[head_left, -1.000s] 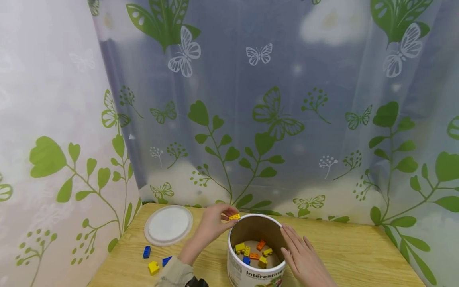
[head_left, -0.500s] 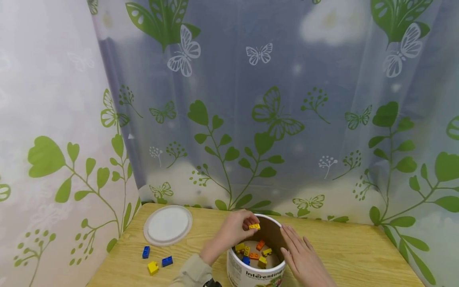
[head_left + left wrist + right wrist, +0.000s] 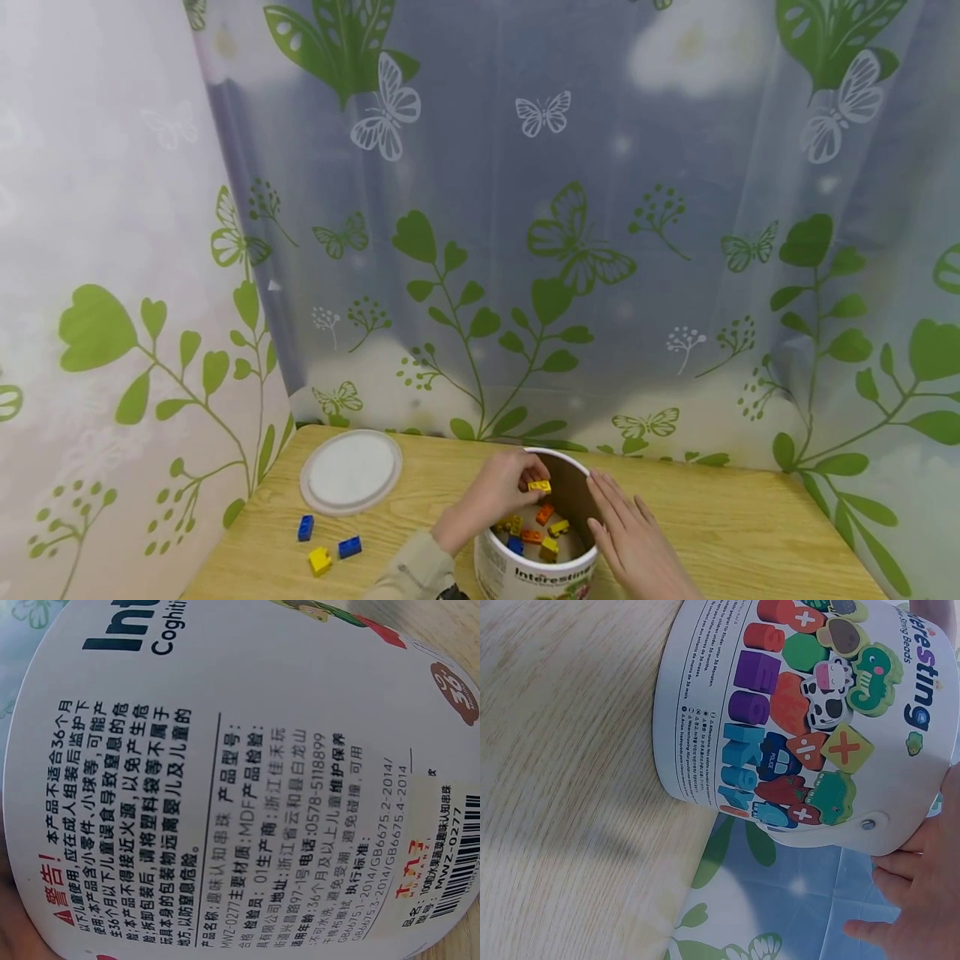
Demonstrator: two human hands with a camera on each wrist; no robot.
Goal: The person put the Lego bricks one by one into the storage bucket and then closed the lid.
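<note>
In the head view my left hand (image 3: 501, 487) reaches over the left rim of a round white bucket (image 3: 502, 568) and pinches a yellow toy brick (image 3: 539, 486) inside its mouth. Loose bricks in yellow, blue and orange lie on the bucket's floor, among them an orange brick (image 3: 532, 537). My right hand (image 3: 637, 533) rests with straight fingers against the right side of the rim. Printed text on the bucket's wall (image 3: 247, 787) fills the left wrist view. From the right wrist, the fingers (image 3: 907, 877) show against the rim, near a handle joint.
Left of the bucket, two blue bricks (image 3: 349, 547) and a yellow brick (image 3: 320, 561) lie on the wooden table (image 3: 720, 517). Behind them is a round white lid (image 3: 352, 472). A patterned curtain (image 3: 480, 250) hangs along the table's back edge.
My left hand has moved right from beside the rim and down into the bucket's mouth with the yellow brick. The right hand has stayed on the rim.
</note>
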